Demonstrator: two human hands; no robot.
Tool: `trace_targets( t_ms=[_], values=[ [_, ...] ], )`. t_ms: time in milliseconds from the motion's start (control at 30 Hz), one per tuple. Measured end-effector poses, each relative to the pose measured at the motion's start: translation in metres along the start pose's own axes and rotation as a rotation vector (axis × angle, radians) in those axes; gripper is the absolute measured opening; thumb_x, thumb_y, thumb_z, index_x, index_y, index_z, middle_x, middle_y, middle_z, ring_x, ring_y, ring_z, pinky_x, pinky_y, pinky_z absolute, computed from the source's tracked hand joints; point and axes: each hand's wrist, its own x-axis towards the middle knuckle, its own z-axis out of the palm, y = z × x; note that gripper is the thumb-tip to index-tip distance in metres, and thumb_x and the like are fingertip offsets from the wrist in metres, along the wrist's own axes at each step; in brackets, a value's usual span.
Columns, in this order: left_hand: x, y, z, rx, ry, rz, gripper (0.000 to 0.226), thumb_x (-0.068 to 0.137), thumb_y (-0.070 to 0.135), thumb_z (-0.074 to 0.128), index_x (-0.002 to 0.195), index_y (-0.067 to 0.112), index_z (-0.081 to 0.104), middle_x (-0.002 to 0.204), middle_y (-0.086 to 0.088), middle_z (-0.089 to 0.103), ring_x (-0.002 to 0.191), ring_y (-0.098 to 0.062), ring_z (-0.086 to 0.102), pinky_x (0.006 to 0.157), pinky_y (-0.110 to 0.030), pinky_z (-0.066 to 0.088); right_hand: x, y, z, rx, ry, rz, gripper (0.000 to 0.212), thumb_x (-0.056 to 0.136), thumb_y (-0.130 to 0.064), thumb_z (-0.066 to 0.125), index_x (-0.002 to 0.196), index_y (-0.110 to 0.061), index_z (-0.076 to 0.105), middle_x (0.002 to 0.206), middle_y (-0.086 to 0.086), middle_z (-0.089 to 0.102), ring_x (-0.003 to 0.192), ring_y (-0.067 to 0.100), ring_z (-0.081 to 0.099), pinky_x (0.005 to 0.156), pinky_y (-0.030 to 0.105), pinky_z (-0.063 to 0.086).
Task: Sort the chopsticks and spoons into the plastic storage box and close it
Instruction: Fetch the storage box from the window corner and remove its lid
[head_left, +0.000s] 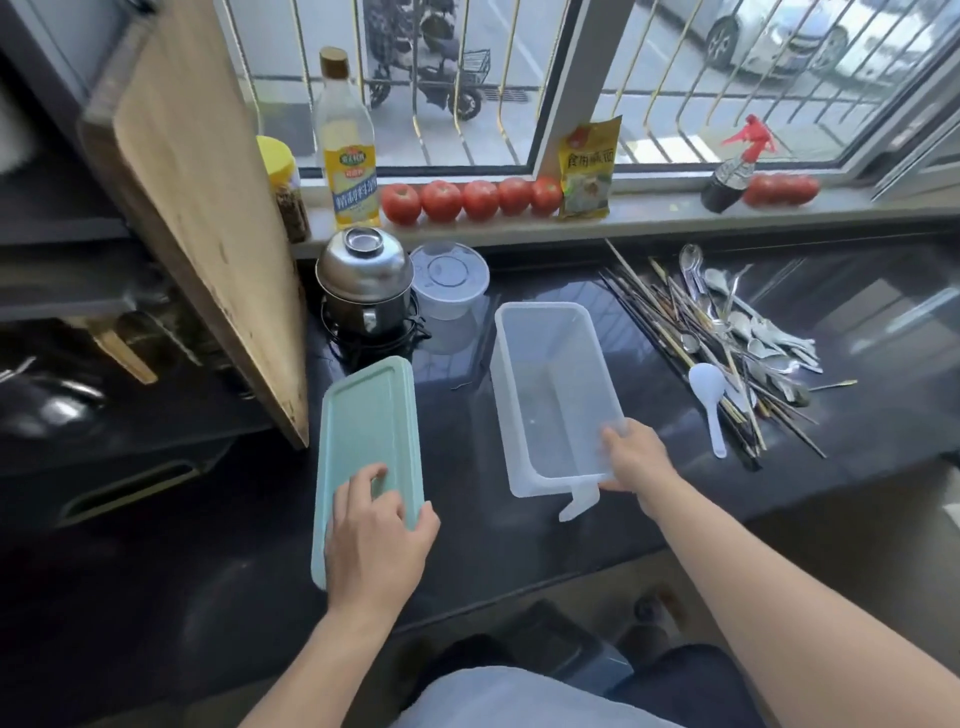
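Observation:
A clear plastic storage box (550, 384) stands open and empty on the dark counter. My right hand (636, 457) grips its near right corner, thumb inside the rim. The box's pale green lid (363, 415) lies flat to the left, and my left hand (376, 525) holds its near end, fingers on top and thumb at the right edge. To the right of the box lies a mixed heap of chopsticks (670, 322) and metal spoons (763, 338). A white plastic spoon (709, 400) lies at the heap's near edge.
A wooden cutting board (202, 208) leans at the left. Behind the lid sit a steel pot (363, 280) and a round clear container (449, 278). The windowsill carries an oil bottle (345, 145), tomatoes (467, 200), a packet and a spray bottle (732, 171).

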Motion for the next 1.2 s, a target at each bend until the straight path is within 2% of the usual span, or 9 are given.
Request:
trace_targets(
  t_ms=[300, 433, 533, 633, 700, 767, 867, 1033, 1200],
  values=[
    [-0.011, 0.047, -0.013, -0.129, 0.281, 0.003, 0.053, 0.082, 0.026, 0.078, 0.051, 0.019, 0.036, 0.135, 0.004, 0.055, 0.123, -0.016, 0.046, 0.087, -0.035, 0.043, -0.01, -0.003, 0.028, -0.263, -0.229, -0.265, 0.028, 0.093, -0.029, 0.035, 0.098, -0.023, 0.062, 0.099, 0.0, 0.065, 0.09, 0.025, 0.065, 0.079, 0.048, 0.061],
    [-0.01, 0.113, -0.022, -0.146, 0.448, -0.034, 0.047, 0.083, 0.025, 0.076, 0.052, 0.014, 0.043, 0.135, 0.001, 0.056, 0.124, -0.014, 0.05, 0.098, -0.03, 0.039, -0.014, -0.011, 0.04, -0.319, -0.508, -0.39, 0.036, 0.1, -0.039, 0.037, 0.126, -0.023, 0.056, 0.121, -0.001, 0.063, 0.104, 0.022, 0.061, 0.093, 0.044, 0.053],
    [-0.019, 0.173, -0.021, -0.708, 0.52, -0.138, 0.039, 0.083, 0.04, 0.067, 0.074, 0.003, 0.069, 0.13, 0.007, 0.061, 0.121, -0.006, 0.06, 0.091, -0.024, 0.05, -0.001, -0.017, -0.017, -0.21, -0.677, -0.426, 0.057, 0.102, -0.055, 0.039, 0.153, -0.029, 0.035, 0.148, -0.01, 0.048, 0.128, 0.016, 0.052, 0.108, 0.038, 0.042],
    [-0.02, 0.245, 0.005, -1.231, 0.349, -0.288, 0.03, 0.102, 0.021, 0.052, 0.11, -0.003, 0.068, 0.099, -0.001, 0.074, 0.09, -0.015, 0.071, 0.061, -0.025, 0.056, 0.025, -0.021, -0.086, 0.233, -0.976, -0.208, 0.047, 0.104, -0.056, 0.038, 0.14, -0.032, 0.056, 0.136, -0.012, 0.063, 0.116, 0.013, 0.065, 0.105, 0.043, 0.049],
    [-0.01, 0.27, 0.036, -1.126, 0.206, -0.337, 0.031, 0.109, 0.013, 0.042, 0.115, -0.01, 0.062, 0.082, 0.01, 0.077, 0.078, -0.004, 0.072, 0.063, -0.018, 0.055, 0.052, -0.017, -0.113, 0.597, -1.081, -0.043, 0.042, 0.106, -0.046, 0.04, 0.131, -0.021, 0.065, 0.125, 0.0, 0.071, 0.115, 0.023, 0.068, 0.102, 0.048, 0.05],
    [-0.001, 0.271, 0.062, -0.938, 0.072, -0.362, 0.036, 0.109, 0.026, 0.046, 0.115, 0.001, 0.071, 0.099, 0.011, 0.078, 0.096, -0.008, 0.072, 0.079, -0.024, 0.056, 0.082, -0.005, -0.119, 0.69, -0.921, -0.095, 0.032, 0.108, -0.027, 0.045, 0.13, -0.013, 0.063, 0.123, 0.008, 0.072, 0.113, 0.029, 0.069, 0.099, 0.049, 0.052],
    [0.002, 0.234, 0.084, -0.186, 0.161, -0.19, 0.029, 0.103, 0.042, 0.053, 0.104, 0.021, 0.072, 0.128, 0.01, 0.062, 0.119, -0.007, 0.054, 0.097, -0.029, 0.044, 0.129, 0.023, -0.105, 0.394, -0.54, -0.195, 0.025, 0.106, -0.014, 0.047, 0.128, -0.018, 0.06, 0.123, 0.003, 0.07, 0.105, 0.022, 0.069, 0.096, 0.047, 0.055],
    [-0.004, 0.183, 0.082, 0.307, -0.012, -0.244, 0.052, 0.1, 0.052, 0.05, 0.143, 0.022, 0.052, 0.126, 0.005, 0.065, 0.119, -0.021, 0.056, 0.111, -0.038, 0.037, 0.133, 0.034, -0.058, 0.067, -0.445, -0.285, 0.029, 0.101, -0.012, 0.046, 0.125, -0.024, 0.059, 0.11, -0.006, 0.065, 0.093, 0.011, 0.061, 0.074, 0.029, 0.049],
    [-0.002, 0.178, 0.076, 0.278, -0.126, -0.283, 0.018, 0.102, 0.026, 0.039, 0.116, 0.021, 0.05, 0.086, 0.001, 0.066, 0.083, -0.027, 0.062, 0.079, -0.04, 0.05, 0.122, 0.011, -0.007, 0.005, -0.556, -0.275, 0.047, 0.097, -0.027, 0.055, 0.144, -0.03, 0.049, 0.125, -0.001, 0.067, 0.109, 0.019, 0.064, 0.1, 0.04, 0.053]
  ],
)
